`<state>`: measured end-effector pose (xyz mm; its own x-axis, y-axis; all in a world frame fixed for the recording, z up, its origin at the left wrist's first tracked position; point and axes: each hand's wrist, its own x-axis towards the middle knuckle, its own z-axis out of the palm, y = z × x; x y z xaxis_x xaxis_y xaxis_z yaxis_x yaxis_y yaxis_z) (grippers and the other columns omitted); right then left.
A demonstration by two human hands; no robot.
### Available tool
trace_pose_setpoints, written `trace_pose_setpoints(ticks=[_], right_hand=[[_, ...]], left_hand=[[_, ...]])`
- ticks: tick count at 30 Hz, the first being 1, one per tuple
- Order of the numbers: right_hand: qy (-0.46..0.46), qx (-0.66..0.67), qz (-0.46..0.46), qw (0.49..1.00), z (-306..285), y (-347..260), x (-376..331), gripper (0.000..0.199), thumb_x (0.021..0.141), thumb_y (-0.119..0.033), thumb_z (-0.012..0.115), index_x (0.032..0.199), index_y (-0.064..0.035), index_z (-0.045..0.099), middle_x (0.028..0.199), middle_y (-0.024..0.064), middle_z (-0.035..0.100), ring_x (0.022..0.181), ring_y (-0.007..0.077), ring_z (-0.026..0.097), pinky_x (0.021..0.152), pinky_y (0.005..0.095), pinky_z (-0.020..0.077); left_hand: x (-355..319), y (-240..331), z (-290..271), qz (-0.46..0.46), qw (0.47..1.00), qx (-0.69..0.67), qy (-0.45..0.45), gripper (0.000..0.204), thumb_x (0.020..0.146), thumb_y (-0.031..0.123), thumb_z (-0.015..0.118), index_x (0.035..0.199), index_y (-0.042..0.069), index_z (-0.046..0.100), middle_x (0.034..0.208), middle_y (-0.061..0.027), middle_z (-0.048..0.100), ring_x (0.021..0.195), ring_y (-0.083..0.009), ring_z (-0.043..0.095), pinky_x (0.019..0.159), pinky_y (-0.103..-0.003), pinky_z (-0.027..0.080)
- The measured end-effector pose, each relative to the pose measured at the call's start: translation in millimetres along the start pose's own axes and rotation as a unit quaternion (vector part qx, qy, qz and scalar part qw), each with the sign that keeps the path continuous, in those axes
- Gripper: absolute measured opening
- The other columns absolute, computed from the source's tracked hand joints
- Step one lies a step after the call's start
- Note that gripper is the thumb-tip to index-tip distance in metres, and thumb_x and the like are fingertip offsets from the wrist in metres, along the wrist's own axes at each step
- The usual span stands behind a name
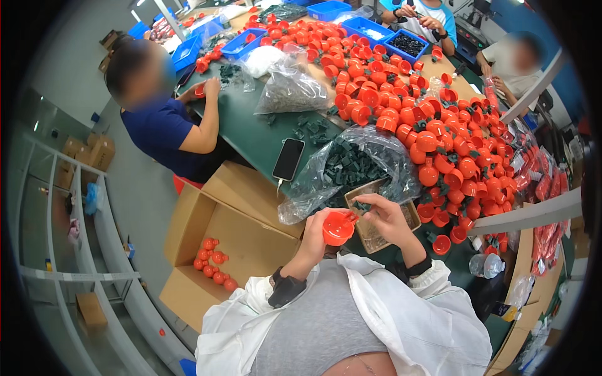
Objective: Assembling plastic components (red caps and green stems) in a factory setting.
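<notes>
We're at a long green worktable with a big heap of orange plastic cups piled across it. Off its edge, an open brown cardboard box holds a small cluster of finished orange cups in one corner. On the table, a clear plastic bag lies open, full of small dark green plastic clips. Just beside it, a small shallow cardboard tray sits under our right hand; contents not readable. Blue plastic bins at the far end, one with dark parts. Black phone lies flat near the bag. Our left hand is clamped on one orange plastic cup, held over our lap edge. Our right hand pinches a dark green clip at the cup's rim.
</notes>
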<state>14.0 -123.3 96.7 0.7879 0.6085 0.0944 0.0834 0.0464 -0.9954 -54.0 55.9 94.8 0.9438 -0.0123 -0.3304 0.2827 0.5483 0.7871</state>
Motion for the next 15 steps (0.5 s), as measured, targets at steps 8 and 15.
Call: trace_pose_setpoints(ticks=[8,15], right_hand=[[-0.029,-0.010,-0.003,1.000,5.0,-0.4,-2.1,0.033,0.082,-0.001,0.054,0.114,0.0001,0.052,0.115,0.0114,0.051,0.109,0.0196,0.047,0.093,0.0320,0.0371],[-0.015,-0.017,-0.011,1.000,1.3,1.1,4.3,0.037,0.076,0.004,0.053,0.112,-0.0022,0.054,0.108,0.0105,0.055,0.102,0.0191,0.052,0.088,0.0296,0.0401]], left_hand=[[-3.7,-3.5,-0.1,-0.006,1.000,0.013,0.011,0.045,0.090,0.028,0.033,0.098,-0.008,0.059,0.086,-0.0128,0.063,0.074,-0.0151,0.061,0.068,-0.023,0.047],[5.4,-1.3,0.5,-0.003,1.000,0.020,0.012,0.043,0.089,0.027,0.035,0.097,-0.007,0.059,0.086,-0.0117,0.064,0.074,-0.0139,0.061,0.069,-0.023,0.046]])
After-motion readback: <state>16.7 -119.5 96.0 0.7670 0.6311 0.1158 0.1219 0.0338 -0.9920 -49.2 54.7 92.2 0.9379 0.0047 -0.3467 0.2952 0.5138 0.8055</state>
